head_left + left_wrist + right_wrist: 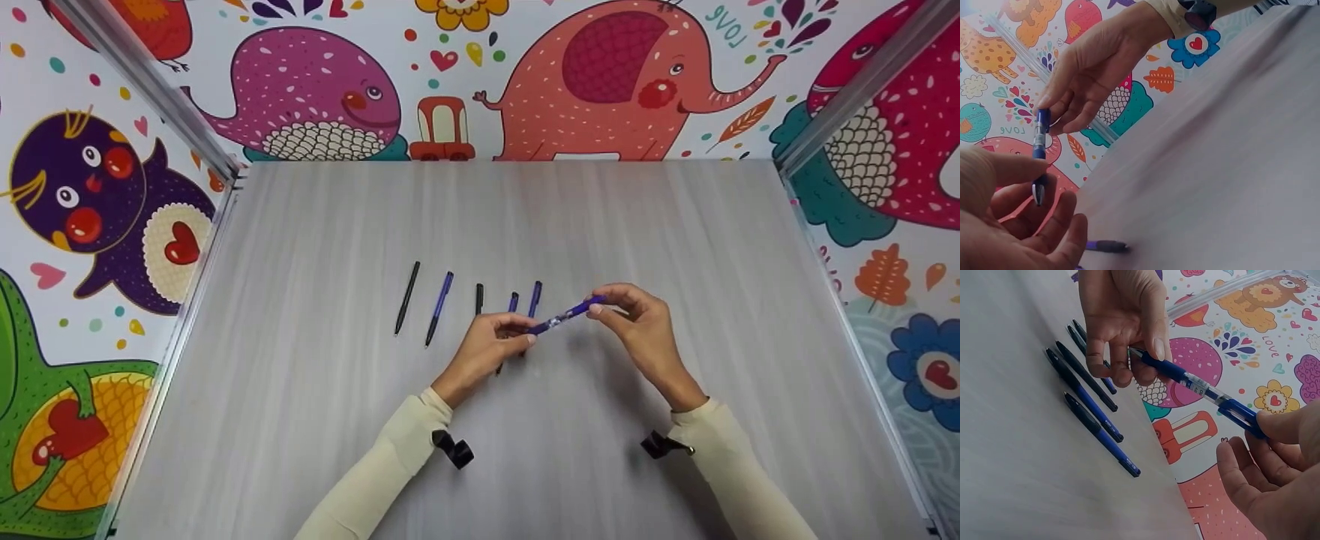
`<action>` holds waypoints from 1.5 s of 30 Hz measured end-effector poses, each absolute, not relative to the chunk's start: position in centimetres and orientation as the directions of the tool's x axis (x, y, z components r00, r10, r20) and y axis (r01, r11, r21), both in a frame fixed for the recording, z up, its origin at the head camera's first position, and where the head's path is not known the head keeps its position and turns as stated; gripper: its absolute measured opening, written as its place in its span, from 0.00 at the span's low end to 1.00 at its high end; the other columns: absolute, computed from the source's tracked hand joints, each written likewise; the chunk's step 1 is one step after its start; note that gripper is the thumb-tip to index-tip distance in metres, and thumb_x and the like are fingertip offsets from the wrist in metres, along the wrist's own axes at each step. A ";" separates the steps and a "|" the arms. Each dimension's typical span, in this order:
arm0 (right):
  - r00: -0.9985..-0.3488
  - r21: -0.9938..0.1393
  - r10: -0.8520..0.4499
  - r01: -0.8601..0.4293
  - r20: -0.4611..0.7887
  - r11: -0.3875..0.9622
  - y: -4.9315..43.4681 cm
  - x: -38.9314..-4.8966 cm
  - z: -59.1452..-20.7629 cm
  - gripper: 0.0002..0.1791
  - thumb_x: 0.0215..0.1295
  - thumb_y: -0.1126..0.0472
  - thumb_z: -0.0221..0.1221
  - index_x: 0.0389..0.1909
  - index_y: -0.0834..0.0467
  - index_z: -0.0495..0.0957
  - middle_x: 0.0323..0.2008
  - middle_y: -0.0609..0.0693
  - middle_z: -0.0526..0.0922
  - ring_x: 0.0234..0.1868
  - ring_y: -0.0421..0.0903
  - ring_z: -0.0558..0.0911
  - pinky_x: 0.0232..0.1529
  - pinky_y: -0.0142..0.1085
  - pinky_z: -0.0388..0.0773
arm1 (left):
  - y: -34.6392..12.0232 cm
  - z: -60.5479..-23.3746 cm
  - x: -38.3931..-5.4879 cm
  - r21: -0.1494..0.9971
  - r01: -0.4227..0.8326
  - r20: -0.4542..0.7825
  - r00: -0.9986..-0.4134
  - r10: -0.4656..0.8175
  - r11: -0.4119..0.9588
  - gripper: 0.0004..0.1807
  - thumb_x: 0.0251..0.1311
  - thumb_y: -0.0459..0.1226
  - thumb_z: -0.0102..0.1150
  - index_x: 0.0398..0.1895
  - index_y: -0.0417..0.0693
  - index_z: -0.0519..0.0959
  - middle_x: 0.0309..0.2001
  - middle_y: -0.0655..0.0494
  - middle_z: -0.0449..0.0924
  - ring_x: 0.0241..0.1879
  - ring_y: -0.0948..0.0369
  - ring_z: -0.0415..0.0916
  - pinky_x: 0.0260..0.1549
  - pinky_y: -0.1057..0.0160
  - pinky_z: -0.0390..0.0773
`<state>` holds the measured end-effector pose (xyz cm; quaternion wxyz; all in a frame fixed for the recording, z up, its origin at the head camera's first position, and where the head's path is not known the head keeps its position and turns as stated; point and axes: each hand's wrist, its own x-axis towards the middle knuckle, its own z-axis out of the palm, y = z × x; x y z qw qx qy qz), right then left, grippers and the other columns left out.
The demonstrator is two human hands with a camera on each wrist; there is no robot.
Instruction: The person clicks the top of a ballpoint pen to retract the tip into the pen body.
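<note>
Between both hands a blue pen (1196, 385) with a clear middle section is held above the table. My left hand (491, 345) pinches its tip end between thumb and fingers. The clip end sits in the pinch of my right hand (641, 326). In the left wrist view the pen (1039, 146) points its metal tip downward, past the left thumb. Under and beside the left hand lie a blue pen (535, 296) and another blue pen (513, 301), both partly hidden by it. A black pen (479, 296) is also partly covered by that hand.
Further left on the grey table (300, 420) lie a black pen (407, 298) and a blue-and-black pen (439, 309), roughly parallel. Walls printed with cartoon animals (600, 90) border the table's back and sides, with metal rails (157, 97) at the corners.
</note>
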<state>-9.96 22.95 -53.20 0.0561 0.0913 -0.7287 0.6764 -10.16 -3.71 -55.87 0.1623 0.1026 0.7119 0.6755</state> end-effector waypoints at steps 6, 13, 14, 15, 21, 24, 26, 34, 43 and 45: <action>-0.980 -0.971 -0.050 -0.200 0.195 0.130 23.2 -9.7 -53.2 0.08 0.68 0.77 0.70 0.46 0.69 0.88 0.46 0.63 0.90 0.49 0.47 0.90 0.53 0.35 0.88 | -4.2 -55.3 -11.0 0.980 0.016 -0.052 -0.941 0.334 0.196 0.08 0.70 0.30 0.71 0.49 0.43 0.91 0.45 0.54 0.91 0.45 0.59 0.86 0.43 0.63 0.84; -0.965 -0.934 -0.047 -0.262 0.258 0.243 23.3 -9.2 -53.9 0.08 0.67 0.77 0.71 0.44 0.66 0.89 0.44 0.61 0.90 0.47 0.42 0.90 0.51 0.31 0.87 | -4.6 -55.2 -12.4 0.946 0.140 0.027 -0.933 0.359 0.293 0.07 0.71 0.30 0.72 0.49 0.42 0.90 0.45 0.54 0.90 0.46 0.61 0.86 0.52 0.59 0.87; -0.960 -0.923 -0.049 -0.277 0.275 0.267 23.3 -9.2 -54.1 0.08 0.67 0.77 0.71 0.44 0.65 0.89 0.44 0.60 0.91 0.47 0.42 0.90 0.51 0.30 0.86 | -4.6 -55.3 -12.6 0.937 0.168 0.045 -0.928 0.370 0.307 0.07 0.70 0.30 0.72 0.49 0.41 0.90 0.45 0.54 0.90 0.46 0.60 0.86 0.52 0.58 0.87; -0.955 -0.910 -0.054 -0.296 0.293 0.292 23.4 -9.1 -54.2 0.09 0.66 0.77 0.72 0.44 0.65 0.89 0.43 0.59 0.91 0.46 0.42 0.90 0.51 0.30 0.86 | -4.6 -55.3 -12.9 0.927 0.196 0.064 -0.922 0.383 0.319 0.07 0.70 0.30 0.73 0.48 0.41 0.90 0.45 0.53 0.90 0.46 0.60 0.86 0.53 0.57 0.87; -0.911 -0.819 -0.106 -0.406 0.398 0.406 23.7 -8.7 -54.9 0.10 0.65 0.76 0.73 0.43 0.63 0.89 0.41 0.53 0.91 0.44 0.50 0.90 0.53 0.26 0.84 | -4.8 -55.4 -14.0 0.869 0.334 0.137 -0.872 0.470 0.366 0.07 0.71 0.29 0.72 0.49 0.40 0.90 0.46 0.51 0.90 0.48 0.58 0.85 0.57 0.48 0.85; -0.898 -0.789 -0.111 -0.429 0.426 0.440 23.9 -8.5 -55.2 0.10 0.65 0.77 0.73 0.43 0.63 0.88 0.41 0.52 0.91 0.43 0.52 0.90 0.54 0.24 0.83 | -4.7 -55.4 -14.3 0.855 0.358 0.137 -0.853 0.503 0.374 0.08 0.71 0.30 0.72 0.50 0.40 0.90 0.47 0.51 0.90 0.49 0.57 0.84 0.58 0.45 0.84; -0.895 -0.780 -0.107 -0.431 0.433 0.453 24.1 -8.4 -55.5 0.11 0.64 0.78 0.73 0.43 0.64 0.88 0.41 0.52 0.91 0.42 0.52 0.89 0.54 0.23 0.82 | -4.6 -55.4 -14.6 0.846 0.373 0.133 -0.840 0.526 0.382 0.08 0.71 0.29 0.72 0.51 0.39 0.90 0.48 0.50 0.89 0.50 0.56 0.84 0.58 0.47 0.84; -0.898 -0.765 -0.084 -0.414 0.431 0.493 24.8 -7.8 -56.7 0.10 0.63 0.77 0.74 0.42 0.64 0.88 0.40 0.51 0.91 0.42 0.48 0.89 0.53 0.25 0.83 | -4.0 -55.9 -15.4 0.773 0.472 0.152 -0.787 0.598 0.425 0.09 0.72 0.30 0.71 0.52 0.40 0.89 0.49 0.50 0.90 0.52 0.54 0.84 0.59 0.53 0.80; -0.898 -0.765 -0.062 -0.406 0.437 0.500 25.3 -7.3 -57.6 0.12 0.59 0.81 0.74 0.41 0.66 0.88 0.39 0.53 0.91 0.41 0.52 0.89 0.52 0.23 0.82 | -3.3 -56.7 -16.6 0.756 0.507 0.166 -0.760 0.628 0.414 0.08 0.73 0.32 0.71 0.51 0.41 0.89 0.48 0.51 0.89 0.52 0.56 0.82 0.56 0.56 0.82; -0.903 -0.763 -0.057 -0.392 0.426 0.513 25.5 -7.2 -57.8 0.12 0.59 0.81 0.74 0.41 0.66 0.88 0.39 0.54 0.91 0.41 0.51 0.89 0.52 0.23 0.82 | -3.1 -56.8 -16.8 0.741 0.529 0.178 -0.748 0.639 0.413 0.07 0.73 0.32 0.71 0.51 0.40 0.89 0.48 0.51 0.89 0.52 0.55 0.82 0.56 0.56 0.82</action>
